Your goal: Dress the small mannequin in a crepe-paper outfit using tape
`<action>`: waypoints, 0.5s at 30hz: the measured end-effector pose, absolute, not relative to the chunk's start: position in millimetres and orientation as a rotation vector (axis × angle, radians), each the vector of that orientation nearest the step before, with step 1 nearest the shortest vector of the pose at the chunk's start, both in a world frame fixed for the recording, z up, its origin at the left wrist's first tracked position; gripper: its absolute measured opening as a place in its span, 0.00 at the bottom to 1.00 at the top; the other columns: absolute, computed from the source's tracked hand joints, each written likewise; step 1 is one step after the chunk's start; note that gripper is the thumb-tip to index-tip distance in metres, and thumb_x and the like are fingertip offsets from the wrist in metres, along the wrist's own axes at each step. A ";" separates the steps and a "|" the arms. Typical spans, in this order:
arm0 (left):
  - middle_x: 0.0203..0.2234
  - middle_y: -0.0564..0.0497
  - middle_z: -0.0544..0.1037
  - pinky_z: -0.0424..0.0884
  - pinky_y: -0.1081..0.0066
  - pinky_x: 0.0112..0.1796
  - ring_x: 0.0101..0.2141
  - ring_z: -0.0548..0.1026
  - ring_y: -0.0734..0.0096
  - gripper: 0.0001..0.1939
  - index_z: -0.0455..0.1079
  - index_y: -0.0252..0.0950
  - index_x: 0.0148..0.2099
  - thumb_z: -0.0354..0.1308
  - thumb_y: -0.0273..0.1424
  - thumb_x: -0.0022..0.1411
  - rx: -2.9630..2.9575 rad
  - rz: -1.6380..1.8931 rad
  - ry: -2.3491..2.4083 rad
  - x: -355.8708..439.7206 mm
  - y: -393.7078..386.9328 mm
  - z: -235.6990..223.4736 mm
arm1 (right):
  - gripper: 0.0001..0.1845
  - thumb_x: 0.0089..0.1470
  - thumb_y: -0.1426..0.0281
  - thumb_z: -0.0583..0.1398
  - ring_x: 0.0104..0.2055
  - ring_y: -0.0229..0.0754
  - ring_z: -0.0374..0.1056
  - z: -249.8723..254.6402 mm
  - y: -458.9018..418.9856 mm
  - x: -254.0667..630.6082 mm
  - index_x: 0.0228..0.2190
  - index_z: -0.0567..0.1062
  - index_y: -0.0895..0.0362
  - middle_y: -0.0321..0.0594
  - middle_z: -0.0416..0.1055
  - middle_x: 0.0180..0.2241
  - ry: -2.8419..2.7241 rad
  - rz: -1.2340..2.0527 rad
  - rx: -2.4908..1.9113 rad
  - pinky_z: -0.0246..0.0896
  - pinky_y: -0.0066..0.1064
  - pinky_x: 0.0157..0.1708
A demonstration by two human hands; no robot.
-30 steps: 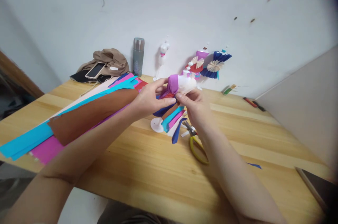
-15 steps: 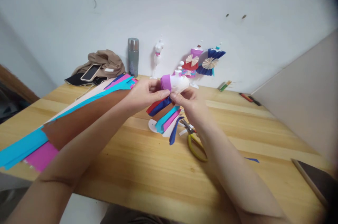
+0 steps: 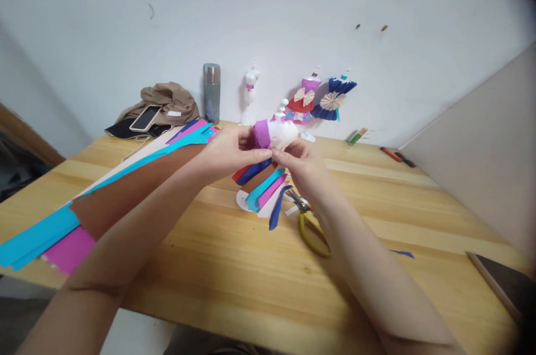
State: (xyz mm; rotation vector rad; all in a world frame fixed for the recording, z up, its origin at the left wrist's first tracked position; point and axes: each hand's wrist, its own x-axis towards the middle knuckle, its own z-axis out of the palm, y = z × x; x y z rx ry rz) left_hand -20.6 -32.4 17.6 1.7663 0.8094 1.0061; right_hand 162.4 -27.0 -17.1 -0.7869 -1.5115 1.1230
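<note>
Two hands (image 3: 228, 149), wooden table (image 3: 234, 271), pale wall (image 3: 125, 25) behind

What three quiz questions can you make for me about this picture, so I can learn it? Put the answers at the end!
1. Pick one: which colour is missing from the fanned strips?
A) brown
B) yellow
C) light blue

2. True or false: the yellow-handled scissors lie on the table, while the left grip and right grip are both on the white figure.

3. Fill in the blank: near the wall, the pleated bow on the dark-blue dress is ____ coloured.

Key: 1. B; 2. True; 3. cream
</note>
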 end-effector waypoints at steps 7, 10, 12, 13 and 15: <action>0.38 0.42 0.84 0.76 0.54 0.50 0.46 0.81 0.52 0.12 0.78 0.29 0.43 0.65 0.30 0.56 1.792 1.018 0.857 -20.4 -30.4 22.4 | 0.17 0.49 0.54 0.69 0.36 0.46 0.75 -20.1 -26.4 166.4 0.35 0.82 0.54 0.39 0.80 0.33 -1.566 1.083 -0.842 0.69 0.37 0.40; 0.39 0.41 0.84 0.76 0.54 0.49 0.45 0.81 0.51 0.12 0.78 0.29 0.42 0.66 0.30 0.56 1.793 1.027 0.911 -20.1 -31.4 24.5 | 0.19 0.49 0.53 0.69 0.40 0.48 0.76 -18.0 -27.5 168.1 0.36 0.82 0.54 0.39 0.81 0.35 -1.571 1.112 -0.815 0.70 0.38 0.42; 0.40 0.42 0.84 0.77 0.56 0.48 0.46 0.80 0.52 0.13 0.78 0.30 0.43 0.66 0.31 0.56 1.794 1.025 0.906 -19.8 -31.6 25.2 | 0.18 0.48 0.53 0.69 0.44 0.50 0.76 -13.6 -30.1 169.7 0.36 0.83 0.53 0.40 0.81 0.37 -1.593 1.139 -0.776 0.71 0.39 0.45; 0.40 0.42 0.84 0.77 0.56 0.48 0.46 0.80 0.53 0.13 0.78 0.30 0.43 0.66 0.32 0.56 1.799 1.028 0.895 -19.7 -31.5 25.3 | 0.17 0.49 0.53 0.69 0.46 0.51 0.76 -10.6 -31.8 170.8 0.36 0.83 0.52 0.40 0.82 0.38 -1.612 1.150 -0.760 0.71 0.40 0.47; 0.41 0.42 0.84 0.77 0.58 0.48 0.45 0.80 0.54 0.14 0.78 0.30 0.44 0.67 0.32 0.56 1.810 1.031 0.873 -19.6 -31.0 25.1 | 0.15 0.50 0.55 0.69 0.49 0.52 0.75 -4.2 -35.5 173.7 0.36 0.83 0.51 0.41 0.81 0.40 -1.667 1.147 -0.746 0.70 0.42 0.50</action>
